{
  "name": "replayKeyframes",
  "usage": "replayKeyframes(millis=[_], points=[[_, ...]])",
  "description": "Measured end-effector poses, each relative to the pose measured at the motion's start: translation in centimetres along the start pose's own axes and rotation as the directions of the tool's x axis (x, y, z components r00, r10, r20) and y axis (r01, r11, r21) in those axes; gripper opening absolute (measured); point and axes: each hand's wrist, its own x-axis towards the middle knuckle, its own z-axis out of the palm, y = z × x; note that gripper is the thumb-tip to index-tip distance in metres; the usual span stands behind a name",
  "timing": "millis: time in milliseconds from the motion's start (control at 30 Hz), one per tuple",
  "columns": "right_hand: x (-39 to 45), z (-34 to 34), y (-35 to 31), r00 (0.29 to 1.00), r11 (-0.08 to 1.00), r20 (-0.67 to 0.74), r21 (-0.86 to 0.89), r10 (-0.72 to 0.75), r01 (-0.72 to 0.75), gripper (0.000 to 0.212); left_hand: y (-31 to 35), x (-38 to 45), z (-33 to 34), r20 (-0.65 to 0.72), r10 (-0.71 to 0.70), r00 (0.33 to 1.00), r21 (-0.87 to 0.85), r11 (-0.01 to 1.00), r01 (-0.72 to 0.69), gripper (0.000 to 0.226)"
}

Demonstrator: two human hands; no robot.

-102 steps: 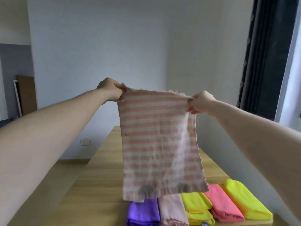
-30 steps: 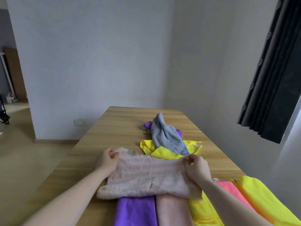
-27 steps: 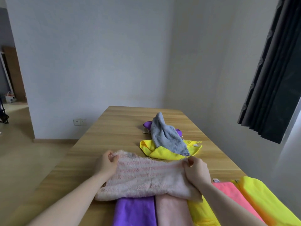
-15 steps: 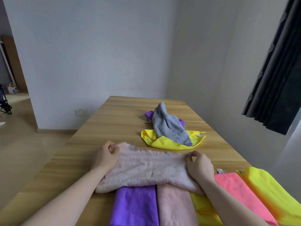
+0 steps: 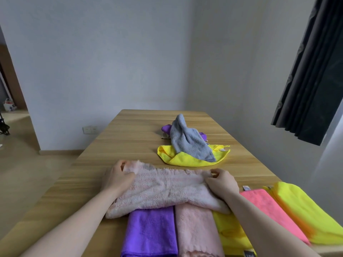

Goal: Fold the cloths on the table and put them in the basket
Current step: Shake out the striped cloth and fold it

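Observation:
A pale pink striped cloth (image 5: 167, 190) lies folded in half across the wooden table (image 5: 130, 145), its near edge over a row of folded cloths. My left hand (image 5: 117, 176) pinches its far left corner and my right hand (image 5: 220, 181) pinches its far right corner. Under and in front of it lie a folded purple cloth (image 5: 150, 232), a pink cloth (image 5: 196, 230), a yellow cloth (image 5: 232, 236), a bright pink cloth (image 5: 269, 208) and another yellow cloth (image 5: 304, 210). No basket is in view.
Farther back on the table sits a loose heap: a grey cloth (image 5: 187, 140) over a yellow cloth (image 5: 185, 160) and a purple cloth (image 5: 166, 128). A white wall runs along the table's right side, and a dark curtain (image 5: 311, 71) hangs at the right.
The striped cloth hung in the air between my hands 3.4 s ago; it now lies folded on the table. Over the last second my hands have stayed at its far corners.

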Motion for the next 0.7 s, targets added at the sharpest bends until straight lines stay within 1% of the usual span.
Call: replayKeyframes(millis=[67,133,167,200,300,333,433,467,500,567,600,667,700], points=[[0.2,-0.4,0.1,0.999,0.998,0.029,0.056,0.037,-0.039,0.051,0.1,0.1,-0.1,0.005,0.001,1.000,-0.072,0.997,-0.001,0.048],[0.4,-0.7,0.3,0.996,0.993,0.056,0.097,0.063,-0.068,0.061,-0.1,0.3,0.1,-0.006,0.008,1.000,-0.086,0.996,-0.008,0.037],[0.4,-0.8,0.3,0.995,0.992,0.071,0.101,0.068,-0.075,0.061,-0.2,0.3,0.2,-0.009,0.010,1.000,-0.074,0.997,-0.011,0.033],[0.4,-0.8,0.3,0.995,0.992,0.082,0.099,0.065,-0.073,0.056,-0.2,0.3,0.1,-0.010,0.013,1.000,-0.065,0.998,-0.014,0.027],[0.7,-0.7,0.2,0.991,0.997,0.130,0.060,0.044,-0.052,0.021,-0.6,0.5,0.2,0.002,0.014,1.000,-0.045,0.999,-0.014,0.009],[0.8,-0.8,0.0,0.989,0.997,0.142,0.059,0.039,-0.048,0.019,-0.5,0.6,0.1,0.009,0.018,1.000,-0.044,0.999,-0.018,0.007],[1.3,-1.0,-0.6,0.983,0.992,0.172,0.092,0.069,-0.086,0.042,0.0,0.7,-0.2,0.028,0.011,1.000,-0.095,0.995,-0.009,0.009],[1.3,-1.1,-0.8,0.981,0.990,0.177,0.108,0.074,-0.094,0.046,0.3,0.6,-0.4,0.045,0.004,0.999,-0.129,0.992,0.002,0.010],[1.4,-1.2,-1.1,0.982,0.988,0.173,0.122,0.073,-0.095,0.045,0.5,0.7,-0.7,0.059,-0.012,0.998,-0.171,0.985,0.022,0.010],[1.6,-1.6,-1.4,0.988,0.983,0.140,0.161,0.069,-0.091,0.034,0.8,1.0,-1.6,0.076,-0.037,0.996,-0.261,0.964,0.056,0.016],[1.8,-1.9,-1.5,0.991,0.978,0.115,0.189,0.067,-0.088,0.029,0.8,1.4,-2.0,0.071,-0.042,0.997,-0.299,0.952,0.061,0.014],[2.0,-2.9,-2.3,0.997,0.972,0.073,0.230,0.034,-0.050,0.025,1.3,1.9,-3.2,0.042,-0.030,0.999,-0.348,0.937,0.043,0.004],[2.0,-3.4,-2.8,0.998,0.971,0.058,0.240,0.010,-0.024,0.024,1.8,2.1,-3.7,0.028,-0.015,0.999,-0.368,0.929,0.025,0.011]])
